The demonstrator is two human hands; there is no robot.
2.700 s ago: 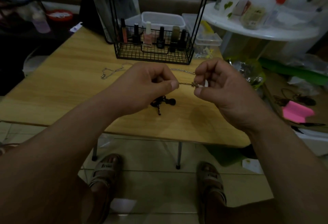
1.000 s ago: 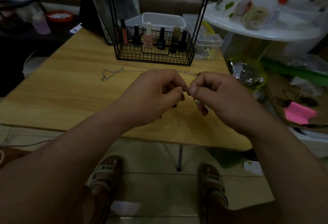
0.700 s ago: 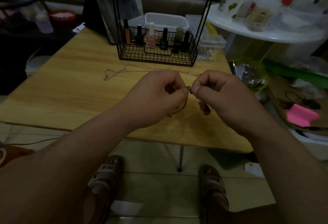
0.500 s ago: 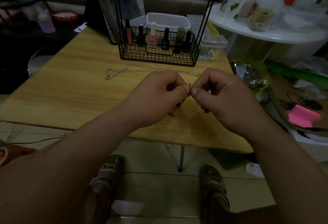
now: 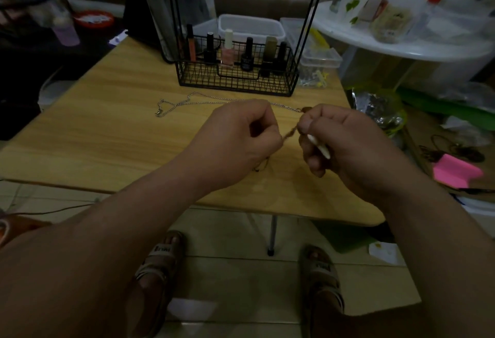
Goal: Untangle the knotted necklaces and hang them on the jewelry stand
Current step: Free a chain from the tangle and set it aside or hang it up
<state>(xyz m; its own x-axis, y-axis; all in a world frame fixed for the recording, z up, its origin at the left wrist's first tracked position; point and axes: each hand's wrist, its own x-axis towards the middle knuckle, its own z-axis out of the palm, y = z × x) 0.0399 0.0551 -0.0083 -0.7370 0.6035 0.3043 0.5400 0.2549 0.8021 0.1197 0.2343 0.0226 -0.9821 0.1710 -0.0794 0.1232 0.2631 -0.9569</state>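
A thin gold necklace (image 5: 290, 131) stretches between my two hands above the wooden table (image 5: 101, 136). My left hand (image 5: 235, 139) pinches one part of it, and a loop (image 5: 261, 164) hangs below that hand. My right hand (image 5: 345, 144) pinches the other part at the fingertips and also holds a small white piece (image 5: 318, 147) in its curled fingers. A silver chain necklace (image 5: 187, 101) lies stretched on the table behind my hands. The black wire jewelry stand (image 5: 235, 80) rises at the table's back, its basket base holding nail polish bottles.
Clear plastic boxes (image 5: 251, 26) sit behind the stand. A white round table (image 5: 407, 45) with jars stands at the right. Bags and a pink object (image 5: 455, 171) clutter the floor at right. My sandalled feet (image 5: 160, 262) are under the table's near edge.
My hands have moved slightly apart, drawing the gold chain taut between them. The white piece in my right hand shows more plainly. The silver chain has not moved.
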